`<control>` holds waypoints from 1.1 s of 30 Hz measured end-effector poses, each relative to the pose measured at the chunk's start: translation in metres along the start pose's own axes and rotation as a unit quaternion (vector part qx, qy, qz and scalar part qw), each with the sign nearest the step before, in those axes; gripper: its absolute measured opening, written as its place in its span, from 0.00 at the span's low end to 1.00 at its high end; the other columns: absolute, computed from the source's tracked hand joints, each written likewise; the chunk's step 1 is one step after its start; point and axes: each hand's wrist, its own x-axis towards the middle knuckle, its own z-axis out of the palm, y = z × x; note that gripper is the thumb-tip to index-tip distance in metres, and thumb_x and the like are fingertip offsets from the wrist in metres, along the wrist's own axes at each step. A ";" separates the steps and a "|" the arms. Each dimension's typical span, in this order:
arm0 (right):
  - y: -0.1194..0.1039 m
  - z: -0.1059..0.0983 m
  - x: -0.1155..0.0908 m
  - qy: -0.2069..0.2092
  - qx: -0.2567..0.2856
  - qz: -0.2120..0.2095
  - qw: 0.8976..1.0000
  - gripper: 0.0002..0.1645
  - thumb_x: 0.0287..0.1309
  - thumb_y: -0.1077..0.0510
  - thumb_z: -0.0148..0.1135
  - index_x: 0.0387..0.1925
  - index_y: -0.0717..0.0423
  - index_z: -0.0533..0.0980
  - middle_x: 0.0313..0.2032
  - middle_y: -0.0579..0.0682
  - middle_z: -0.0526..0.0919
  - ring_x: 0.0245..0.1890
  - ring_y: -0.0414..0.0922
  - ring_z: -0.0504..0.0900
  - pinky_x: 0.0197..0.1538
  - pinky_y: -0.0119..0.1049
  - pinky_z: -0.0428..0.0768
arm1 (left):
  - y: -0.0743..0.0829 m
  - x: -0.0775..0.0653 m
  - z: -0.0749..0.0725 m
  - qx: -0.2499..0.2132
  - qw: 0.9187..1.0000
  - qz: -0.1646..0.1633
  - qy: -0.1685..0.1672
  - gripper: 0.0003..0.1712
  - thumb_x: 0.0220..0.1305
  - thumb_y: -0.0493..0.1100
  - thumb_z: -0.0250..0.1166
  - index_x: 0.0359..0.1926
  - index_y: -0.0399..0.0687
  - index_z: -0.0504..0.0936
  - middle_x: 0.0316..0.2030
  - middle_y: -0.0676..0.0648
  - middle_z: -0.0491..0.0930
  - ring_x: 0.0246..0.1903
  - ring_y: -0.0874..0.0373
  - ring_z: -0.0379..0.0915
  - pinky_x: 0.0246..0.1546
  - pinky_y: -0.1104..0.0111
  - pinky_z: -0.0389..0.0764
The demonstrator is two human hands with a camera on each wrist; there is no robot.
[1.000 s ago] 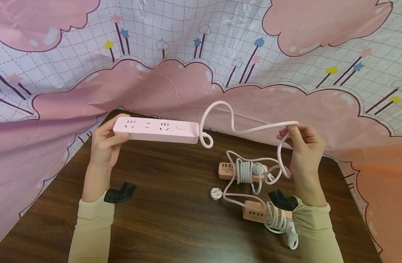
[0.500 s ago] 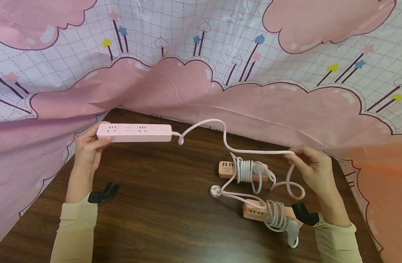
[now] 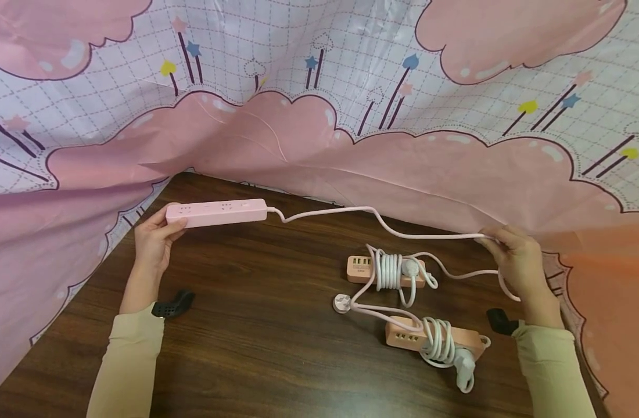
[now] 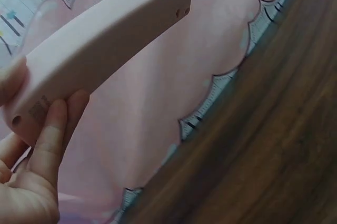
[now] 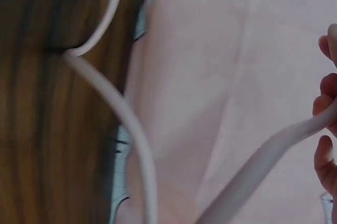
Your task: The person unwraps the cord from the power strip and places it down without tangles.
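Note:
A pink power strip (image 3: 217,213) with sockets and a switch is gripped at its left end by my left hand (image 3: 154,241), raised above the table. In the left wrist view its plain underside (image 4: 105,40) shows, with fingers pressed on it. From its right end runs a pale pink cord (image 3: 330,212), nearly stretched out. My right hand (image 3: 520,264) pinches that cord far to the right; the right wrist view catches only some fingertips (image 5: 324,105) at the cord. Beyond this hand the cord curves back over the table to a round white plug (image 3: 343,303).
Two orange power strips with wound white cords lie at the right: one farther back (image 3: 359,269), one nearer (image 3: 403,335). Some pink cord passes over them. The dark wooden table (image 3: 257,325) meets a pink cloud-patterned curtain (image 3: 319,157) behind.
My right hand has moved right along with the cord, drawing its loops straighter. My left hand shifted left, then slightly back right, and the power strip tilted so its top shows less.

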 end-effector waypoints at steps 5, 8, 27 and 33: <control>0.011 0.026 -0.012 -0.056 -0.044 0.019 0.997 0.11 0.37 0.70 0.72 0.29 0.63 0.82 0.22 0.52 0.79 0.18 0.39 0.70 0.21 0.31 0.67 | -0.017 0.005 -0.003 0.047 0.998 -0.027 0.014 0.20 0.51 0.19 0.61 0.38 0.44 0.86 0.33 0.49 0.83 0.32 0.62 0.78 0.32 0.74 0.80; 0.012 0.043 -0.017 -0.095 -0.045 0.038 0.994 0.09 0.40 0.67 0.72 0.29 0.63 0.82 0.23 0.53 0.80 0.18 0.45 0.73 0.20 0.39 0.70 | -0.028 0.006 -0.004 0.069 0.997 -0.039 0.019 0.22 0.51 0.18 0.61 0.37 0.46 0.86 0.33 0.50 0.82 0.33 0.62 0.77 0.33 0.74 0.80; -0.003 0.077 -0.021 -0.182 0.082 0.065 0.978 0.13 0.47 0.72 0.66 0.38 0.65 0.81 0.36 0.59 0.83 0.34 0.52 0.81 0.34 0.34 0.76 | -0.056 0.002 -0.017 0.188 0.975 -0.113 -0.008 0.25 0.52 0.27 0.67 0.53 0.40 0.77 0.39 0.56 0.78 0.36 0.67 0.76 0.40 0.76 0.78; -0.008 0.067 -0.020 -0.191 0.103 0.085 0.972 0.16 0.51 0.70 0.66 0.44 0.64 0.79 0.42 0.58 0.81 0.38 0.54 0.80 0.36 0.28 0.76 | -0.048 0.001 -0.030 0.423 0.895 -0.130 -0.053 0.33 0.55 0.38 0.69 0.59 0.31 0.69 0.49 0.46 0.76 0.38 0.73 0.71 0.39 0.82 0.73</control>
